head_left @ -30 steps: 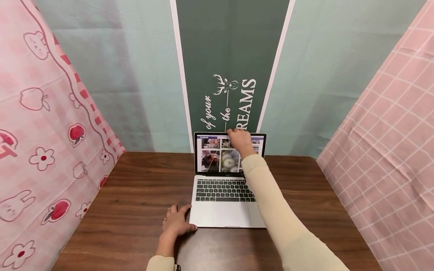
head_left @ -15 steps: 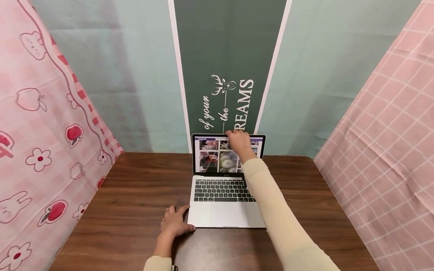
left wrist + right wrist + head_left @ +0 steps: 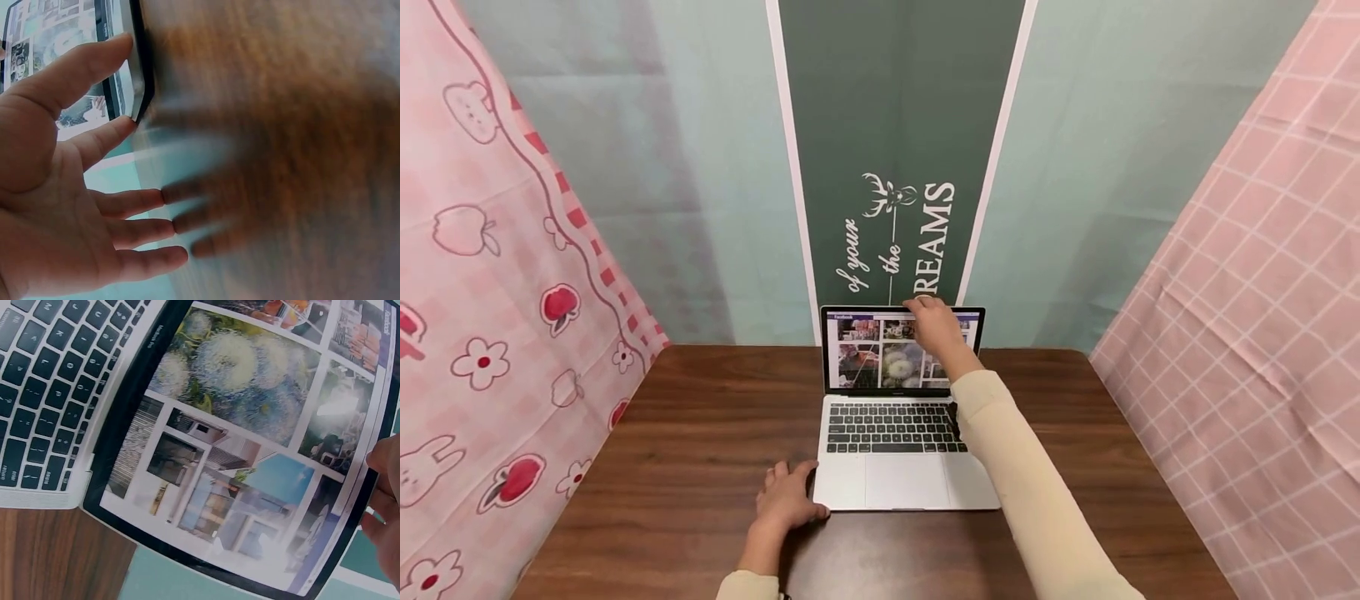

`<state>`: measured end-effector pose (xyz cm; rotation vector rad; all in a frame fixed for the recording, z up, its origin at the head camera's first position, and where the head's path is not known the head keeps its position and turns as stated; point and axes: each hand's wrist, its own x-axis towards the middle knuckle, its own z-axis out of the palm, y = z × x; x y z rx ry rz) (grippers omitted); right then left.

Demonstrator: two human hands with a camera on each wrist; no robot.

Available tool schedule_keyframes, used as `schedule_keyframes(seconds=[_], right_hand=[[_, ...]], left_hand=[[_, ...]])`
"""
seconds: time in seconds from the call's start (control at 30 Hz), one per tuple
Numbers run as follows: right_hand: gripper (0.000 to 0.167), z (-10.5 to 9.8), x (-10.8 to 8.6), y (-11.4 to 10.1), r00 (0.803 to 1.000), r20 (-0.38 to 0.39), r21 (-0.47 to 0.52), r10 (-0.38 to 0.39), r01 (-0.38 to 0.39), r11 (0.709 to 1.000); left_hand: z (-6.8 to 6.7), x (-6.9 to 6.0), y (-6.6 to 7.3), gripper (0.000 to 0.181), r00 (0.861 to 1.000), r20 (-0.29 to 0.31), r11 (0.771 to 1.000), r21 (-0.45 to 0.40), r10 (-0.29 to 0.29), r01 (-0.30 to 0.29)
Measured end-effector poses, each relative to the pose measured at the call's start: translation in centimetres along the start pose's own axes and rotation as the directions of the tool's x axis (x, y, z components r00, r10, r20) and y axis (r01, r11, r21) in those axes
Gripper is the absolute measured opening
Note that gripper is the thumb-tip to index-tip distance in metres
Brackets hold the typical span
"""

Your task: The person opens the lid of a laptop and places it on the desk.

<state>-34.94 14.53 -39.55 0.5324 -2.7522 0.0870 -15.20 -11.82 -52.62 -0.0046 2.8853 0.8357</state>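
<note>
A silver laptop (image 3: pixel 906 483) with black keys stands unfolded on the table, its lit screen (image 3: pixel 859 354) filled with a grid of photos. My left hand (image 3: pixel 786 497) lies at its front left corner. In the left wrist view the thumb and forefinger of that hand (image 3: pixel 69 206) touch the base's edge, while the other fingers stretch straight toward the wood. At the top of the screen my right hand (image 3: pixel 938 327) grips the rim near its middle. The right wrist view catches only part of this hand (image 3: pixel 386 490), at the rim; some fingers are out of frame.
The dark brown wooden table (image 3: pixel 715 417) ends just behind the laptop. A green and teal cloth (image 3: pixel 902 108) with white lettering hangs at the back. Pink patterned cloth (image 3: pixel 482 292) borders the left side, and pink checked cloth (image 3: pixel 1247 292) the right.
The head view has shifted, so the laptop and hands appear slightly lower and further left. The screen looks a little shorter than before. Both hands keep their places on the laptop.
</note>
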Motion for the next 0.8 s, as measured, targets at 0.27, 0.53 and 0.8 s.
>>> schedule_keyframes(seconds=[0.27, 0.53, 0.8], right_hand=[[0.037, 1.0, -3.0, 0.5, 0.995, -0.098, 0.063, -0.016, 0.022, 0.998], [0.037, 2.2, -6.2, 0.3, 0.961, -0.269, 0.116, -0.064, 0.099, 0.988], [0.037, 3.3, -9.7, -0.1, 0.929, -0.363, 0.162, -0.077, 0.145, 0.976]], left_hand=[[-0.3, -0.1, 0.2, 0.072, 1.000, 0.013, 1.000, 0.004, 0.003, -0.003], [-1.8, 0.5, -0.1, 0.057, 0.985, -0.114, 0.991, 0.053, 0.126, -0.120], [-2.7, 0.9, -1.1, 0.052, 0.932, -0.269, 0.968, 0.141, 0.241, -0.210]])
